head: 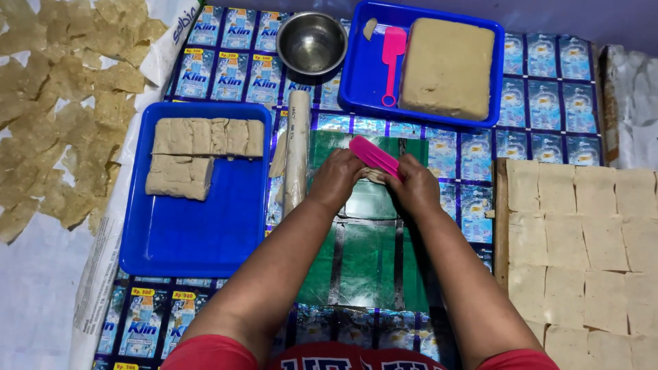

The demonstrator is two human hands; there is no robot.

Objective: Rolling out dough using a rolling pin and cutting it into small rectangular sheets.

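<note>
**Dough piece being worked on green sheet**

A small beige dough piece (373, 175) is being pinched between the left hand (336, 178) and the right hand (415, 186) over a glossy green plastic sheet (367, 253). A flat pink plastic scraper (373, 156) is being clamped by the right hand. Two blue trays (199, 240) are being used for dense dough slabs; one steel bowl (312, 42) and one rolling pin (297, 151) are being kept nearby.

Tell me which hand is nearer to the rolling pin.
Left. The left hand sits just right of the rolling pin, almost beside it. The right hand, holding the pink scraper, lies farther right, beyond the left hand.
</note>
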